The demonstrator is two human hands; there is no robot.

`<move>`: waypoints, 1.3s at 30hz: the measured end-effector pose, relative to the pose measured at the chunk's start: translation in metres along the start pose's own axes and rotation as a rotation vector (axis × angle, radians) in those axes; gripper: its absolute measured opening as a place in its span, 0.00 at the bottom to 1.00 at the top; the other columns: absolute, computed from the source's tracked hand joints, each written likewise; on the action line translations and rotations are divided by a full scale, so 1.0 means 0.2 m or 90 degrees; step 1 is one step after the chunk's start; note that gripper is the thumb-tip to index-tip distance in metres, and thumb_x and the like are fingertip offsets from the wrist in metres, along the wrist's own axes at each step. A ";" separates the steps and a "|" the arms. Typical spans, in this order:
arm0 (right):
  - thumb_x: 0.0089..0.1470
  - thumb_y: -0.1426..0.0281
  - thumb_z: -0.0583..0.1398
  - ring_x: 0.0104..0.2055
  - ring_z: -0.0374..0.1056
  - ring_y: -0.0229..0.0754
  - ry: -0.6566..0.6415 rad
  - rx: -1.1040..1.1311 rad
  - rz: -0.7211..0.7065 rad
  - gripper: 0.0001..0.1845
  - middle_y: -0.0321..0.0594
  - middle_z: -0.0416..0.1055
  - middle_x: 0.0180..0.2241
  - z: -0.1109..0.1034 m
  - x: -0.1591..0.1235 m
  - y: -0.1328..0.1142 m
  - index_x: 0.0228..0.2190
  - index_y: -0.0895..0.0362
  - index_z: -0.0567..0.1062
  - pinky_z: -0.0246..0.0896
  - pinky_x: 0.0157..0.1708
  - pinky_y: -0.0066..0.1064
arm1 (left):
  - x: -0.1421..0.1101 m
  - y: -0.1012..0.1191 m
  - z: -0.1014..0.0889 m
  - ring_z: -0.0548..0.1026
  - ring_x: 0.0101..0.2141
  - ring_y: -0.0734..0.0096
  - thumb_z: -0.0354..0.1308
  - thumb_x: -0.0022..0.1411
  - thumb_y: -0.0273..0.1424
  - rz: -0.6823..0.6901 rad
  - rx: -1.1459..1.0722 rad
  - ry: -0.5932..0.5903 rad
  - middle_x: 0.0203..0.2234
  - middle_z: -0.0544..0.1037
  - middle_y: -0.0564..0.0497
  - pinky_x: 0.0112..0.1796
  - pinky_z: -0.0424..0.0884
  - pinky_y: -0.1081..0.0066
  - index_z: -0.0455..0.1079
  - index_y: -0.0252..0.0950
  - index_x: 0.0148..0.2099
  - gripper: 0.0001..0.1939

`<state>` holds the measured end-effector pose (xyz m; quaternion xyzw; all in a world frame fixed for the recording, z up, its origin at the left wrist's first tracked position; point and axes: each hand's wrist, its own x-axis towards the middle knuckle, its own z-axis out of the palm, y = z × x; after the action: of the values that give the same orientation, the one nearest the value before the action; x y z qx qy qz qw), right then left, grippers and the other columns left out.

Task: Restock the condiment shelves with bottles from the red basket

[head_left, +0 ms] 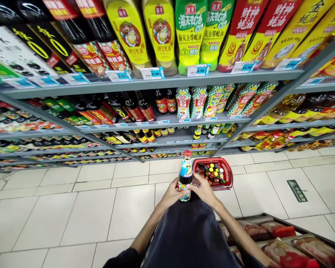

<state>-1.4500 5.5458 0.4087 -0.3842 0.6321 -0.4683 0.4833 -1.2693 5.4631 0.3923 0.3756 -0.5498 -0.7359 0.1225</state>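
Observation:
A glass sauce bottle [185, 171] with a red cap, dark contents and a blue-and-yellow label is held upright in front of my body. My left hand [172, 193] wraps round its lower part from the left. On the other side, my right hand [203, 188] grips it too, with the thumb across the lower label. Just beyond my right hand, a red shopping basket [231, 175] stands on the floor. Inside it are several bottles [216, 173] with yellow, white, red and green caps.
Ahead runs a grey shelf [167, 82] with several tiers of sauce bottles and price tags. Yellow squeeze bottles [129, 33] stand on its top visible tier. Behind me on the right, a low rack holds red packages [286, 253]. A dark floor sign [296, 190] lies on the pale tiles.

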 end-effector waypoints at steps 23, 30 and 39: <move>0.70 0.62 0.55 0.75 0.50 0.47 0.002 -0.288 -0.369 0.37 0.47 0.53 0.73 -0.18 1.70 0.94 0.74 0.53 0.48 0.47 0.75 0.46 | 1.82 -0.41 -0.70 0.73 0.58 0.53 0.65 0.61 0.38 0.398 0.351 0.169 0.57 0.73 0.41 0.60 0.70 0.53 0.66 0.38 0.63 0.30; 0.67 0.54 0.57 0.74 0.54 0.51 -0.003 -0.336 -0.327 0.40 0.48 0.57 0.71 -0.20 1.97 1.13 0.72 0.55 0.53 0.50 0.74 0.49 | 2.13 -0.65 -0.84 0.78 0.49 0.52 0.70 0.57 0.48 0.327 0.388 0.195 0.47 0.78 0.40 0.53 0.75 0.51 0.71 0.34 0.53 0.30; 0.65 0.47 0.58 0.69 0.62 0.56 0.015 -0.289 -0.267 0.45 0.53 0.63 0.67 -0.23 2.15 1.21 0.72 0.58 0.54 0.57 0.71 0.52 | 2.30 -0.66 -0.92 0.76 0.56 0.49 0.71 0.56 0.50 0.298 0.402 0.127 0.54 0.76 0.37 0.61 0.69 0.47 0.64 0.30 0.62 0.42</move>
<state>-1.6055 5.2159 0.0725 -0.5988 0.6329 -0.4096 0.2704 -1.4279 5.1068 0.0605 0.3294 -0.8050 -0.4428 0.2180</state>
